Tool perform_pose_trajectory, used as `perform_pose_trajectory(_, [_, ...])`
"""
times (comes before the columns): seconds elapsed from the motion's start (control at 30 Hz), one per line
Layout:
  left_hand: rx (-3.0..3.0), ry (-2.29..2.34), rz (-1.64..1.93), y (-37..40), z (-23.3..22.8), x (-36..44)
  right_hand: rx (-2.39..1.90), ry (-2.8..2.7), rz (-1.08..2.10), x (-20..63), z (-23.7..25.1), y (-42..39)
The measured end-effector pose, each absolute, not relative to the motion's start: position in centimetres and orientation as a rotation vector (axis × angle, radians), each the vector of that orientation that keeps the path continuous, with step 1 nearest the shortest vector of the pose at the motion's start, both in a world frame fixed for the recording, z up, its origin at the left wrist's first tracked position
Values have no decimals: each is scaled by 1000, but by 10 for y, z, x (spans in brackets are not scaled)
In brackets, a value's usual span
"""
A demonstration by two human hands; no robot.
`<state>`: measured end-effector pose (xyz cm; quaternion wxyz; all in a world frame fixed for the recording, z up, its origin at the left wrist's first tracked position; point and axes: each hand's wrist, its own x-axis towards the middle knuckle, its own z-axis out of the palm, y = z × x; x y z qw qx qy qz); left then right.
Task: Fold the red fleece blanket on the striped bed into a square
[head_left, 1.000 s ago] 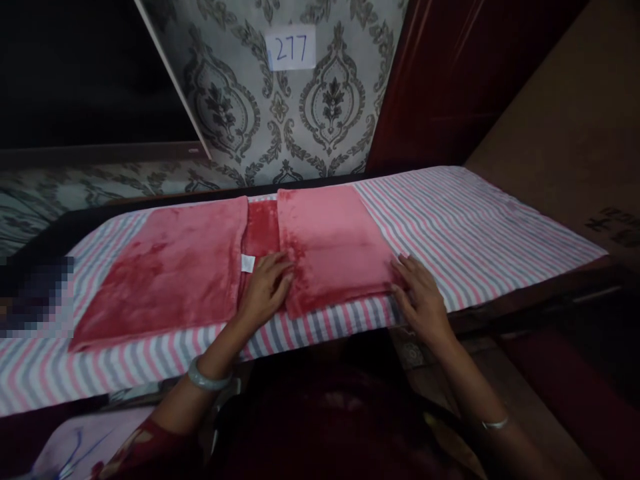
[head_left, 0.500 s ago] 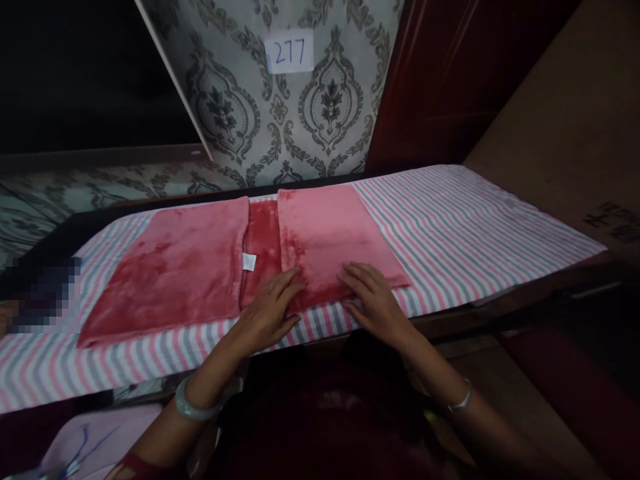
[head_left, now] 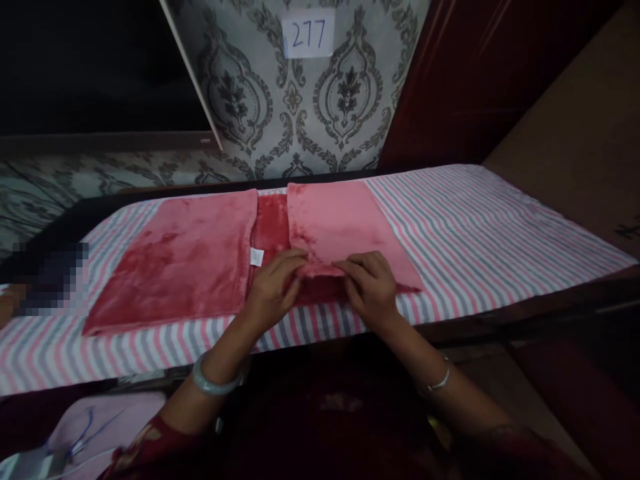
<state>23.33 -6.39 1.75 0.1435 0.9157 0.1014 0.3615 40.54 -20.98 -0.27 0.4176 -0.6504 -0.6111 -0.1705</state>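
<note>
A pinkish-red plush cloth (head_left: 195,260) lies on a striped sheet, both its sides folded inward with a darker red strip between them. A small white tag (head_left: 257,257) shows beside that strip. My left hand (head_left: 275,283) pinches the near edge of the right folded panel at its left corner. Farther right along the same edge, my right hand (head_left: 371,283) pinches it between thumb and fingers. Between the hands the edge is raised a little, and a dark red layer shows under it.
The striped sheet (head_left: 480,233) covers a long table against a patterned wall (head_left: 295,100). A dark screen (head_left: 100,73) stands at the back left, and a paper marked 277 (head_left: 309,33) is on the wall. A pink seat (head_left: 107,423) is below at the left.
Both hands were lying spread on the near edge of the right panel. Now they have closed on that edge and lifted it slightly. The view has shifted a little.
</note>
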Motion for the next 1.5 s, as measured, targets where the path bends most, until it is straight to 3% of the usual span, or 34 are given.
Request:
perform_pose_trajectory(0.37, [2796, 198, 958, -64, -30, 205, -1663, -1735, -432, 394, -28, -212])
perform_pose_trajectory(0.57, [2709, 233, 935, -70, -22, 206, -1684, -1762, -375, 386, -24, -205])
perform_pose_trajectory(0.77, [2320, 496, 774, -47, 16, 210, -1680, -1763, -332, 382, -14, -195])
perform_pose_trajectory(1.1, [2002, 1056, 380, 89, 63, 332, -1505, -1645, -104, 384, -39, -188])
perform_pose_trajectory(1.5, [2185, 1336, 455, 169, 32, 431, -1529, -1648, -54, 386, -22, -191])
